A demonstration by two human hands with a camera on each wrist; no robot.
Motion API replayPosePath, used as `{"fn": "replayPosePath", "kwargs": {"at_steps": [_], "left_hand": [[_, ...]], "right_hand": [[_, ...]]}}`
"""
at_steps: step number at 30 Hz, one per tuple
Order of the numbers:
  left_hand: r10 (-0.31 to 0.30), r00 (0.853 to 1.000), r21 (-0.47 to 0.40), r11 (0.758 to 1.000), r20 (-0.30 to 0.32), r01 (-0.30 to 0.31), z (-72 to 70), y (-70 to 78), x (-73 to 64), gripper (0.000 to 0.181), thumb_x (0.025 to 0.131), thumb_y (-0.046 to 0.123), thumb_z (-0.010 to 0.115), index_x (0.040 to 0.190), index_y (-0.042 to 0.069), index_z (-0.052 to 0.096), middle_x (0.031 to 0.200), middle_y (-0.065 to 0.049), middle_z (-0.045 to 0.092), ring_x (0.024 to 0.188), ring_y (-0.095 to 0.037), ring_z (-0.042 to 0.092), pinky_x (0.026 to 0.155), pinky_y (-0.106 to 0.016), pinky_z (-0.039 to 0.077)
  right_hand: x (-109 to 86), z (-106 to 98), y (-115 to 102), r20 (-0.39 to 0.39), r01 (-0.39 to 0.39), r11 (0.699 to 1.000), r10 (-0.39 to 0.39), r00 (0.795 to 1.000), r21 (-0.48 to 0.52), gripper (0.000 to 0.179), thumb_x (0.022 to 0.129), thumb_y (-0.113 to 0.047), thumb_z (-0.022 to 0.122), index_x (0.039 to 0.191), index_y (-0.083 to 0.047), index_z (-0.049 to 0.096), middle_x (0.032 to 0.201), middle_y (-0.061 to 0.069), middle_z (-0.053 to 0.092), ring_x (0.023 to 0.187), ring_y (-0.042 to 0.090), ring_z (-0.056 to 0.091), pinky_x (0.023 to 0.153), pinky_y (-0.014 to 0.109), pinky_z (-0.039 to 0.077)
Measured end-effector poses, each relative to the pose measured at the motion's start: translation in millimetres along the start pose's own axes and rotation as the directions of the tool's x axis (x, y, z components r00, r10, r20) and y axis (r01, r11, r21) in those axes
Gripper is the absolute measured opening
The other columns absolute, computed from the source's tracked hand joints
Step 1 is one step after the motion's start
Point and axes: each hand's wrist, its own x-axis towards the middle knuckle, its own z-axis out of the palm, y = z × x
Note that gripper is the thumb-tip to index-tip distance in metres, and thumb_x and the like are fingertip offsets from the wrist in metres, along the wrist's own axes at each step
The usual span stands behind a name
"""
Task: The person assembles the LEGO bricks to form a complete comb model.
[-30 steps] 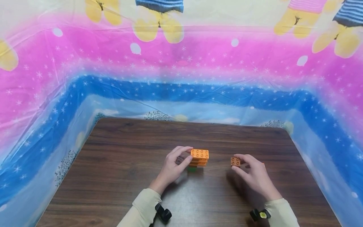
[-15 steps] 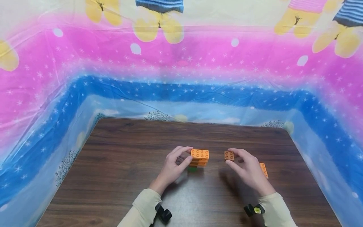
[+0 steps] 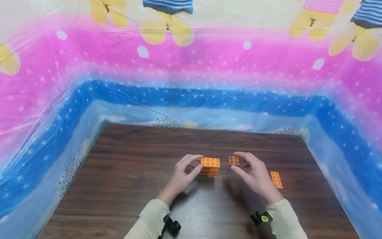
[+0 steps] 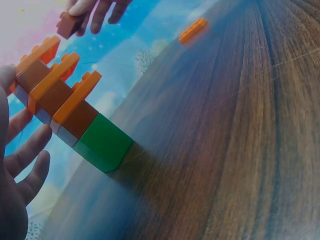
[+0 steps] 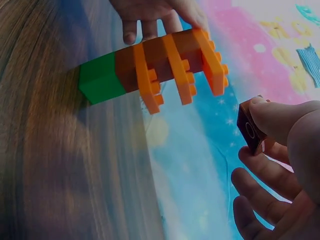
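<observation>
A tower of toy building bricks stands upright on the table. Its base is a green brick, and brown bricks alternate above with orange plates that jut out to the right. My left hand pinches the tower's upper left end between thumb and fingers; the lower fingers sit loosely beside it. Between the thumb and fingers of my right hand is a small brown two-by-two brick, studs up. It is held in the air just right of the tower's top, apart from it.
One loose orange plate lies on the dark wooden table, to the right of my right hand. A printed pink and blue cloth hangs around the table's back and sides.
My right hand has moved left and a little away from me with the brown brick, closer to the tower. This uncovers the loose orange plate. The left hand and tower stay put.
</observation>
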Motion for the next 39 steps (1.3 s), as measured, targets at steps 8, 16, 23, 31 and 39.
{"fn": "replayPosePath", "kwargs": {"at_steps": [8, 16, 23, 31, 39], "left_hand": [[-0.016, 1.0, -0.003, 1.0, 0.004, 0.016, -0.1, -1.0, -0.7, 0.034, 0.104, 0.021, 0.069, 0.137, 0.013, 0.068, 0.124, 0.005, 0.068, 0.101, -0.015, 0.067, 0.082, -0.034, 0.06], [-0.012, 1.0, 0.009, 1.0, 0.005, 0.012, -0.1, 0.9, -0.8, 0.035, 0.104, 0.022, 0.069, 0.137, 0.01, 0.068, 0.124, 0.004, 0.068, 0.102, -0.016, 0.067, 0.082, -0.034, 0.06], [-0.008, 1.0, 0.008, 1.0, -0.001, 0.008, 0.9, 0.2, -0.8, 0.033, 0.104, 0.022, 0.069, 0.137, 0.023, 0.068, 0.124, 0.005, 0.068, 0.102, -0.016, 0.067, 0.082, -0.034, 0.06], [0.0, 1.0, 0.008, 1.0, -0.001, 0.0, 1.5, -0.2, -1.0, 0.033, 0.104, 0.021, 0.068, 0.137, 0.02, 0.068, 0.124, 0.004, 0.068, 0.101, -0.016, 0.068, 0.082, -0.034, 0.06], [0.009, 1.0, 0.006, 1.0, 0.004, -0.009, 0.6, 0.2, 0.3, 0.033, 0.104, 0.02, 0.069, 0.137, 0.017, 0.068, 0.124, 0.002, 0.068, 0.099, -0.017, 0.069, 0.082, -0.034, 0.061]], "right_hand": [[7.6, 2.6, -9.6, 0.02, -0.006, 1.0, 0.005, 1.0, 0.031, 0.045, 0.095, -0.019, 0.08, 0.138, -0.013, 0.066, 0.12, 0.002, 0.07, 0.104, 0.02, 0.068, 0.084, 0.044, 0.061], [13.0, 6.9, -20.6, 0.021, 0.04, 0.998, -0.041, 0.999, 0.046, 0.047, 0.094, -0.019, 0.082, 0.138, -0.014, 0.066, 0.123, 0.002, 0.07, 0.106, 0.017, 0.068, 0.084, 0.043, 0.061], [17.1, 13.2, -26.0, 0.017, 0.074, 0.996, -0.075, 0.997, 0.06, 0.044, 0.092, -0.019, 0.084, 0.133, -0.013, 0.068, 0.125, 0.002, 0.071, 0.112, 0.021, 0.069, 0.085, 0.043, 0.061], [21.6, 23.7, -28.4, 0.018, 0.109, 0.99, -0.111, 0.994, 0.092, 0.042, 0.091, -0.017, 0.085, 0.13, -0.011, 0.07, 0.123, 0.0, 0.071, 0.111, 0.02, 0.068, 0.084, 0.043, 0.061], [28.3, 33.5, -34.3, 0.021, 0.112, 0.985, -0.116, 0.993, 0.132, 0.04, 0.091, -0.018, 0.085, 0.128, -0.014, 0.071, 0.118, -0.002, 0.07, 0.106, 0.019, 0.069, 0.084, 0.047, 0.061]]}}
